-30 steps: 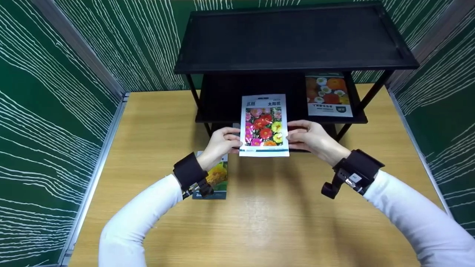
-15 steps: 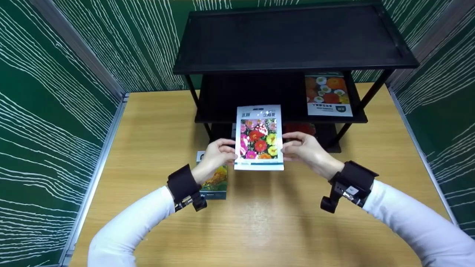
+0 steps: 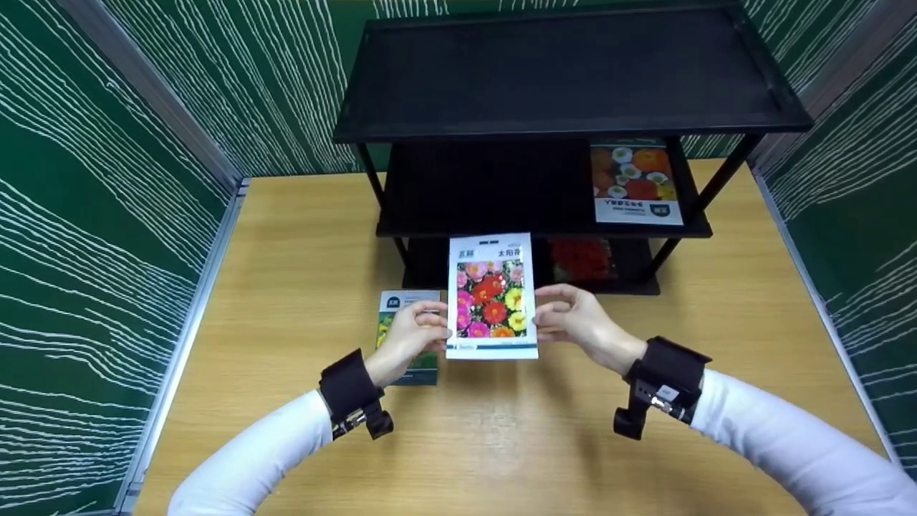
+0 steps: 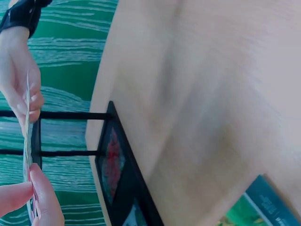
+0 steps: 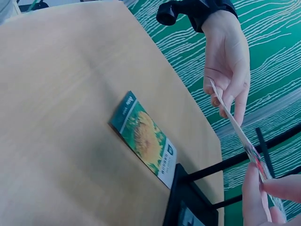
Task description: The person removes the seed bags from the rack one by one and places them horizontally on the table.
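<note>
Left hand [image 3: 410, 333] and right hand [image 3: 582, 321] pinch opposite edges of multicoloured flower packet [image 3: 492, 301], raised before rack [image 3: 573, 79]. Orange-flower packet [image 3: 636, 183] shelved; 1 yellow-flower packet [image 5: 144, 136] on surface [image 3: 286, 287]. Work looks partway: held packet not yet set down.

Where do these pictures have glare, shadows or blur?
Head view: pale glare on the wooden table, soft shadows below the held packet, whose flowers look fairly crisp; left wrist view: broad, blurry shadows across the wooden table; right wrist view: soft shadows again, small print on the yellow-flower packet too fuzzy to read.
</note>
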Motion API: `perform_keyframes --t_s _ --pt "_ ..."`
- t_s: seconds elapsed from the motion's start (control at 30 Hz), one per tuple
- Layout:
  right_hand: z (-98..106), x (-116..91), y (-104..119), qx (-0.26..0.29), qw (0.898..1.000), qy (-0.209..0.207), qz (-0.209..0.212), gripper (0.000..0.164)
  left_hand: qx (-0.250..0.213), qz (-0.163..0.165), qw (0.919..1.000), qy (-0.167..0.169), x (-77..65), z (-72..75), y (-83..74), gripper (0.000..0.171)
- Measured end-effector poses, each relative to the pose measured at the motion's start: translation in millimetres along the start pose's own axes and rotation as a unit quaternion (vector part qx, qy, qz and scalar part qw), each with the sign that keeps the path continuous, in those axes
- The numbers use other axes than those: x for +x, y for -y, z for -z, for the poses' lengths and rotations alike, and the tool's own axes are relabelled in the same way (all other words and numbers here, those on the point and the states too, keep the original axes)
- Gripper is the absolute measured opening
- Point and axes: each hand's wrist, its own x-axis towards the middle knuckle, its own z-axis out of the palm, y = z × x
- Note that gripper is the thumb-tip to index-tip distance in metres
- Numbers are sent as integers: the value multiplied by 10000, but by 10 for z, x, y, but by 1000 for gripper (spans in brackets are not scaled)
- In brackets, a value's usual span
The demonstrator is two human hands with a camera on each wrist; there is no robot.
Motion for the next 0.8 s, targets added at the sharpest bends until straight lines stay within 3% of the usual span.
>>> perform_keyframes --t_s 0.3,0.8 --pt "-50 82 -214 33 9999 -150 -59 47 134 -125 9998 -93 34 -4 159 41" --pt "-113 214 -489 13 9988 -456 -155 47 404 134 9987 -283 235 8 474 38"
